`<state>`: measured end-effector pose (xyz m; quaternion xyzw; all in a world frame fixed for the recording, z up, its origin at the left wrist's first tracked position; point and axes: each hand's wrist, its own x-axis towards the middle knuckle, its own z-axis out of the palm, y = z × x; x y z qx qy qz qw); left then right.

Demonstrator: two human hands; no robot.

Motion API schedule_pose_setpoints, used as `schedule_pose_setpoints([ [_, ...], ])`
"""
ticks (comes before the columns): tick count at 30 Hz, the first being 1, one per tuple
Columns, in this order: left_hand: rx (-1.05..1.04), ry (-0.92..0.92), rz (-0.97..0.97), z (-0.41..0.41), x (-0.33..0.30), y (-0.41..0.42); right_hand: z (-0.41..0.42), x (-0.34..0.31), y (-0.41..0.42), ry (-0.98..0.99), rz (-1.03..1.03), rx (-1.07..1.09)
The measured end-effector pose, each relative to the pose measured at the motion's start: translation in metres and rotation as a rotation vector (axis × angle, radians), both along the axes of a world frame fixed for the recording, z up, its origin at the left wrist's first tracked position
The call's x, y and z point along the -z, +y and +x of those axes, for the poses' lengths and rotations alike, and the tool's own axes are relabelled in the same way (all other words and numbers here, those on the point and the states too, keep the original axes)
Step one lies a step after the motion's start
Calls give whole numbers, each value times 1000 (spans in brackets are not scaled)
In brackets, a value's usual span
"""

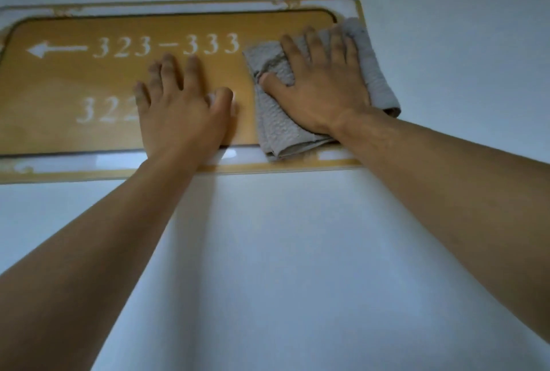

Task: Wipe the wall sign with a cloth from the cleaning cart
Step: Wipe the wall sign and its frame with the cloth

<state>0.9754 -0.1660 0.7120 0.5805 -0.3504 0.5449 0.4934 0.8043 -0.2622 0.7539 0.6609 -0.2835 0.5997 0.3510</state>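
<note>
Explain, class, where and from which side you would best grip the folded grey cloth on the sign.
Probably the folded grey cloth's free lower corner, approached from below: those stacked layers overhang the gold rectangular wall sign's bottom border, clear of the right hand pressing flat above. Pinch all layers together with the fingers.

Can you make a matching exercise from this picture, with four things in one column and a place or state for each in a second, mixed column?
Things:
1. crumpled grey cloth
2. left hand
3. right hand
4. white arrow

Places or states:
A. printed at the upper left of the golden-brown wall sign, pointing left
B. flat and bare on the sign's middle
C. pressed against the sign's right end
D. spread on top of the cloth

Pairs: 1-C, 2-B, 3-D, 4-A
</note>
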Motion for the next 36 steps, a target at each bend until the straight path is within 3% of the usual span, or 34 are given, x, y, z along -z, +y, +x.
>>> schedule_pose_setpoints([
  [6, 29, 7, 45, -4, 6, 3, 9, 48, 11, 35, -8, 49],
  [15, 4, -126, 105, 10, 33, 8, 29, 89, 27, 82, -6, 70],
  [24, -56, -164, 146, 14, 34, 12, 29, 74, 26, 117, -29, 47],
  [31, -58, -190, 136, 12, 31, 17, 39, 25, 29, 69, -17, 39],
  [36, -237, -327, 68, 19, 15, 27, 51, -7, 32, 52, -10, 34],
])
